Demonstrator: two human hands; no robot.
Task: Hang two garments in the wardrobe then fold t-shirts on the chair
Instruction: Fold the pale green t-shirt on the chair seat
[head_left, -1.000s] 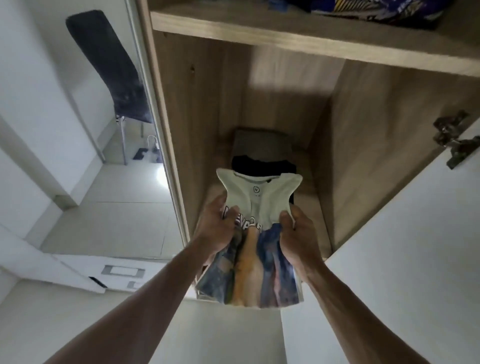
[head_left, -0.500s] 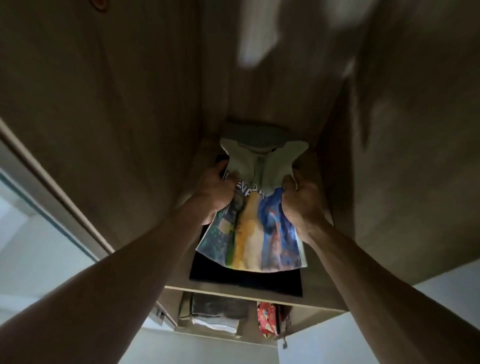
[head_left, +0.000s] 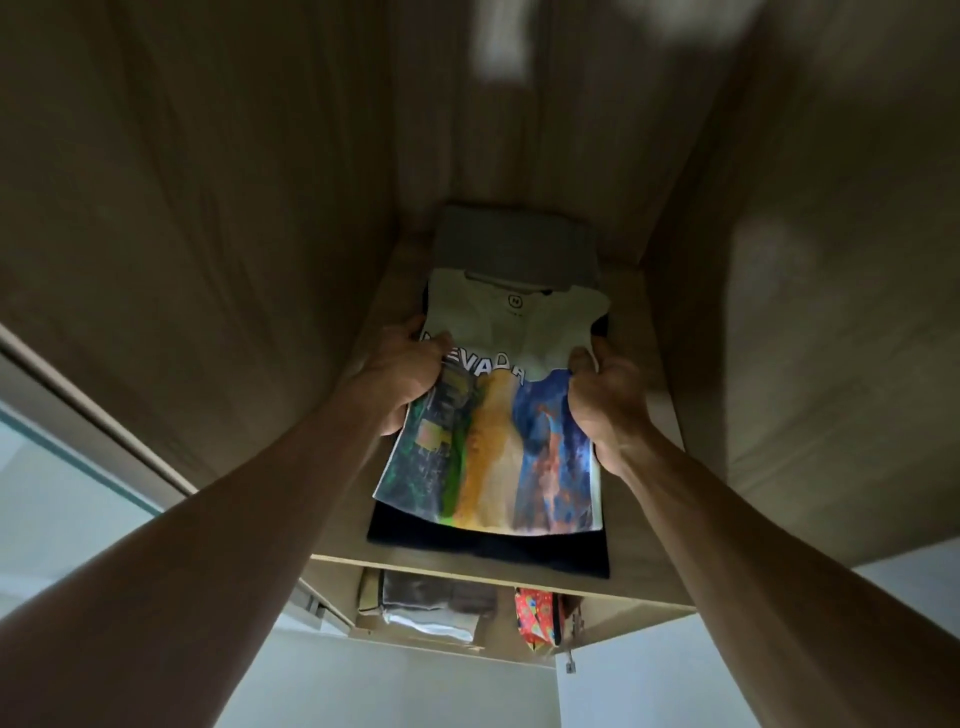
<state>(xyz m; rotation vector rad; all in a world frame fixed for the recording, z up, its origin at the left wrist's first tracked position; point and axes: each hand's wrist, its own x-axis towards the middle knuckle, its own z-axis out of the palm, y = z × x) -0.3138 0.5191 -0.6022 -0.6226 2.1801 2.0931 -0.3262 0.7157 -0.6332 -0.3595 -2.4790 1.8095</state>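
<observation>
Head view: both hands (head_left: 402, 371) (head_left: 608, 389) grip folded t-shirt (head_left: 498, 415) on shelf (head_left: 644, 493).

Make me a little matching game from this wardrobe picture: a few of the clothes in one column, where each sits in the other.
Things:
1. printed T-shirt
2. black garment
3. grey folded garment
4. red patterned item

Places:
A. at the back of the shelf
B. gripped by the left hand and right hand
C. compartment below the shelf
D. directly under the printed shirt

Pairs: 1-B, 2-D, 3-A, 4-C
</observation>
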